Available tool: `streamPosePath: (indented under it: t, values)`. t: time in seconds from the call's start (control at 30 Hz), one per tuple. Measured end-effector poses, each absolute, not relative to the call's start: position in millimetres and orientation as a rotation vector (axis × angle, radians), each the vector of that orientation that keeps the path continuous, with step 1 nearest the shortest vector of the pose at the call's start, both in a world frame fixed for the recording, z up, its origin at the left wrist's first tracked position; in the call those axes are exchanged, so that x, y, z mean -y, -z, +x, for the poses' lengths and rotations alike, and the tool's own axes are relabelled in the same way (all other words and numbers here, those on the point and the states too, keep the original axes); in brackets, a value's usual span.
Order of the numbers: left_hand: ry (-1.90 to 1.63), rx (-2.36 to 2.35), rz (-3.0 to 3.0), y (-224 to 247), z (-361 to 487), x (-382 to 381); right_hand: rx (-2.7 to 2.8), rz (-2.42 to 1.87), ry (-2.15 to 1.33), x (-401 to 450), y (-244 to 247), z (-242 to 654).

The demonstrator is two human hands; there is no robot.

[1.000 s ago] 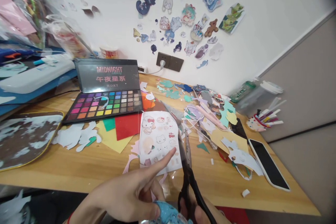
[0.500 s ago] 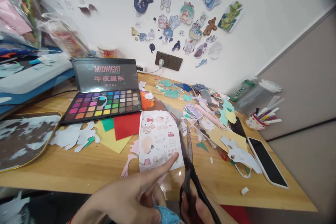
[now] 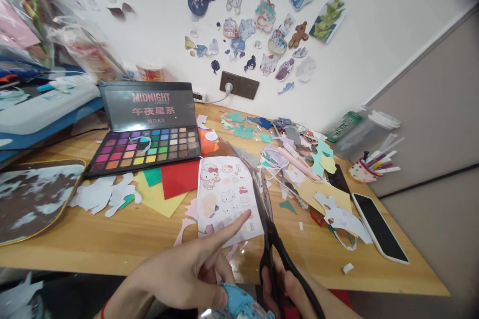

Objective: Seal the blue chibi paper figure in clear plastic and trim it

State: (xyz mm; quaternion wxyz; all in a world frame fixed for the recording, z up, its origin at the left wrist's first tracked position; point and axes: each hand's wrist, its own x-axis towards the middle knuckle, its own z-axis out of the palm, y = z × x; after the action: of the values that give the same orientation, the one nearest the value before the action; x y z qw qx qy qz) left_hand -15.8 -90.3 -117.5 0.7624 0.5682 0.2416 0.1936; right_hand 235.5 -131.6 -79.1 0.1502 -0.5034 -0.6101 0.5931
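My left hand (image 3: 187, 276) is at the lower middle, index finger stretched out over the lower edge of a white sheet with printed cartoon cat drawings (image 3: 228, 195). Its thumb and curled fingers hold a shiny light-blue object (image 3: 243, 303), cut off by the bottom edge; its kind I cannot make out. In my right hand (image 3: 286, 286) is a pair of black-handled scissors (image 3: 269, 227), fingers in the loops. The blades point away from me, slightly parted, beside the sheet's right edge. Whether they touch the paper I cannot tell.
A colour palette (image 3: 145, 152) stands with its lid up at left, near red paper (image 3: 180, 179) and white scraps (image 3: 93, 194). Cut paper scraps (image 3: 239, 130) and a pink pen-like tool (image 3: 298, 162) lie behind. A phone (image 3: 379, 227) and pen cup (image 3: 363, 171) are at right.
The scissors have shifted slightly right and their blades have come closer together. More of the light-blue object shows under my left hand. The whole view has moved a little.
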Motion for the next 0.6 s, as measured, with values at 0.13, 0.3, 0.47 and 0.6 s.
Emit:
streamPosePath:
  t: [0.13,0.3,0.47,0.6]
  values:
    - [-0.468,-0.45,1.185,116.1,-22.9,84.4,1.83,-1.488,-1.645,125.9,63.8,255.7]
    - [-0.432,-0.415,1.18,114.4,-33.7,76.3,1.906,-1.462,-1.663,121.4,41.3,260.8]
    - [-0.314,-0.323,1.137,112.2,-35.2,64.0,2.229,-1.23,-1.683,105.0,35.7,262.0]
    - [-0.151,-0.279,1.016,113.4,-36.9,58.9,2.265,-1.262,-1.743,95.3,36.9,271.2]
